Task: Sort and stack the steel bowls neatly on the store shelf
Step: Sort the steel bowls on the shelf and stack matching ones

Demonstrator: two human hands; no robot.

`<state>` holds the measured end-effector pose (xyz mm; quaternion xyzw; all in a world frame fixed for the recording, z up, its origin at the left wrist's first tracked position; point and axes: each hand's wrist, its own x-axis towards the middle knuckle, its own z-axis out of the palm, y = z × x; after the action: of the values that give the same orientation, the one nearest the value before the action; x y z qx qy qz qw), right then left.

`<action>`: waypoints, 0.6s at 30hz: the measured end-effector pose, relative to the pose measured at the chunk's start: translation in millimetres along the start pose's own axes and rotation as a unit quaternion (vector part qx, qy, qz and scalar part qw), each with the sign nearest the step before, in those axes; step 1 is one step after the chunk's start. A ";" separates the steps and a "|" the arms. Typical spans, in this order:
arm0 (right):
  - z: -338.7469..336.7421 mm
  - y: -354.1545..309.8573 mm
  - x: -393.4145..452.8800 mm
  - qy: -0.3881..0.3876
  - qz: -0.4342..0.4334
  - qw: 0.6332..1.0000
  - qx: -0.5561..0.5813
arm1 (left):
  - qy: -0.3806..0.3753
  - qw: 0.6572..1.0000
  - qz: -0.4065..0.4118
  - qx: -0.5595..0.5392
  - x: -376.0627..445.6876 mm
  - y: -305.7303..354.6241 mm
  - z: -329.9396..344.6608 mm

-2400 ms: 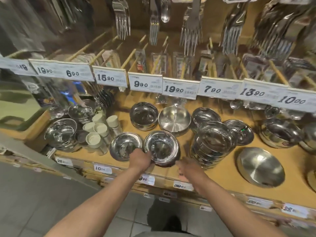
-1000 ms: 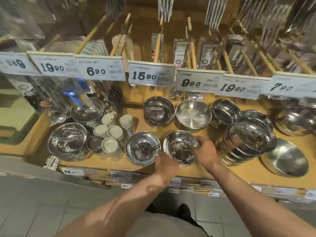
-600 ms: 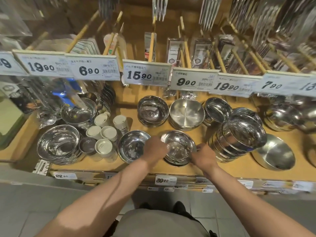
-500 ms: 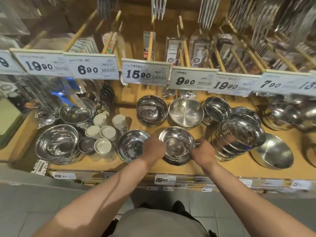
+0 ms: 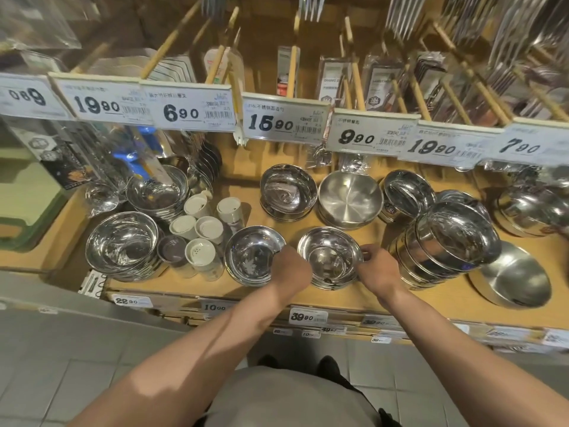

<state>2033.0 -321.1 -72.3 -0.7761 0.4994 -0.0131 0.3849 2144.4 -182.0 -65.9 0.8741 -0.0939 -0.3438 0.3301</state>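
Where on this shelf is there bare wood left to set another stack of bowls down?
Bare wood shows between the 15.90 tag's bowl stack and the shakers, and along the shelf front edge, from the right hand to the wide matte bowl. The left end, around the shakers and the left bowls, is crowded.

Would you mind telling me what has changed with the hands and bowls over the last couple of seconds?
The left hand moved from the shelf edge to the left rim of the front bowl stack; the right hand closed onto its right rim. The neighbouring bowl and tall leaning stack stayed put.
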 end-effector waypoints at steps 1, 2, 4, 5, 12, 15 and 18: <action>0.0 0.6 0.3 -0.004 0.005 1.000 0.005 | 0.001 1.000 0.003 -0.001 0.9 -0.3 0.5; 0.1 1.2 0.6 -0.009 0.011 1.000 0.011 | -0.001 1.000 0.010 -0.001 1.7 -0.8 0.4; 0.7 2.9 -0.3 -0.018 0.026 0.999 0.016 | 0.001 1.000 0.008 0.012 3.6 0.4 0.0; 0.9 3.9 -0.8 -0.022 0.033 0.999 0.018 | 0.008 1.000 0.014 0.017 4.9 1.8 -0.7; -3.9 1.4 0.4 -0.029 0.056 0.996 0.062 | -0.007 0.999 0.047 0.017 13.3 2.7 -9.4; -1.9 0.2 1.2 -0.014 0.053 0.996 0.070 | -0.008 0.999 0.043 0.009 14.5 0.5 -15.7; 0.5 1.8 1.5 -0.006 0.053 0.995 0.084 | -0.024 0.998 0.048 -0.033 19.2 1.9 -14.6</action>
<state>2032.5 -322.3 -74.3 -0.7135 0.5345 -0.0301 0.4520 2168.6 -183.5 -67.1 0.8486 -0.1320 -0.3514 0.3728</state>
